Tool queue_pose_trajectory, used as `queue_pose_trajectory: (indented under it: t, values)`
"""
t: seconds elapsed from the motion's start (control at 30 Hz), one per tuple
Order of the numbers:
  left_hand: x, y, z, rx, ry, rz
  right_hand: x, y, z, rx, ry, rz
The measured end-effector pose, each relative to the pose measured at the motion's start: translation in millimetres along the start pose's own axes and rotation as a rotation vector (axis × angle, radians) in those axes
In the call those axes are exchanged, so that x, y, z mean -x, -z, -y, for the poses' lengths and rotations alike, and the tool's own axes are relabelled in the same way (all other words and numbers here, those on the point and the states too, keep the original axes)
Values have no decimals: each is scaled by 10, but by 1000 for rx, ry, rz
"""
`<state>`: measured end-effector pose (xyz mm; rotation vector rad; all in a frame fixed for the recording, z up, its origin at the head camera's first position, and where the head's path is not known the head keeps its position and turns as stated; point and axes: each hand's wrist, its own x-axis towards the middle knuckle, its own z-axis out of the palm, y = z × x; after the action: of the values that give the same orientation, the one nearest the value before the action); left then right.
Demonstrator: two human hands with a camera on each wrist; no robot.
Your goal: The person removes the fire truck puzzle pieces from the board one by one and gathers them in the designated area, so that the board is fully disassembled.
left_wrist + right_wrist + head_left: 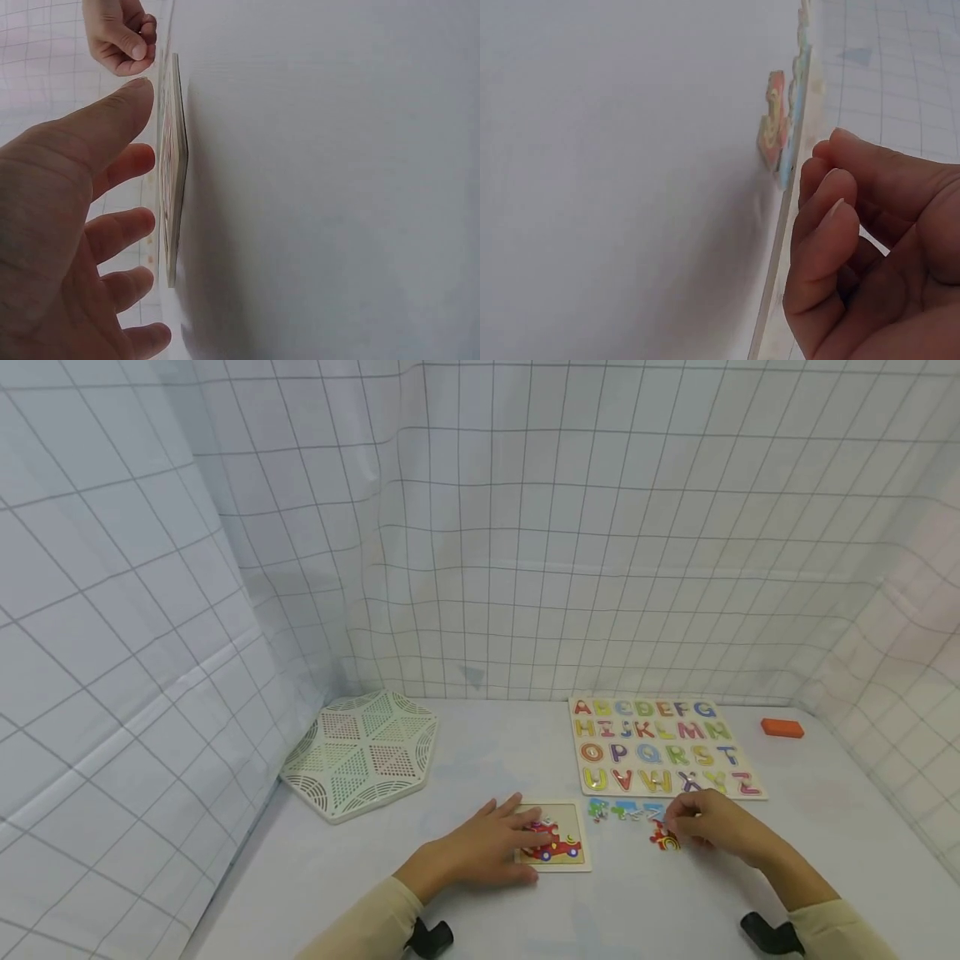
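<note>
My left hand (498, 843), fingers spread, lies over the left side of a small wooden jigsaw board (561, 865) with a red car picture (561, 845); part of the picture is hidden under it. In the left wrist view that board (178, 172) appears edge-on beside my fingertips. To the right, my right hand (708, 822) hovers by loose jigsaw pieces, its fingers curled and thumb tip against the index finger, nothing visible between them. A red and yellow piece (664, 837) lies under its fingertips, next to several blue and green pieces (625, 810).
Behind the loose pieces lies a wooden alphabet board (667, 762) with coloured letters. An orange block (782, 727) stands at the far right. At the back left is a hexagonal board (367, 752) with patterned holes. Gridded white cloth (600, 527) encloses the white table.
</note>
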<state>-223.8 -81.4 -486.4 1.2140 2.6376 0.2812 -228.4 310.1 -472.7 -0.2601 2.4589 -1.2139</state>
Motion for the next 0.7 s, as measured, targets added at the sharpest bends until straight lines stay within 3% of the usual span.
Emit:
queue_pose_trajectory:
  t: [0.13,0.27,0.5,0.7]
  values:
    - [52,-10,36,3,-2,-9,-100,-60,116,-43,38,6]
    - [98,-20,45,7,10,7,-241,-247,289,-116,78,42]
    - [169,-18,8,-8,28,32,-456,-651,515,-166,63,99]
    - [196,-30,21,-19,42,41,-551,-877,643,-197,80,127]
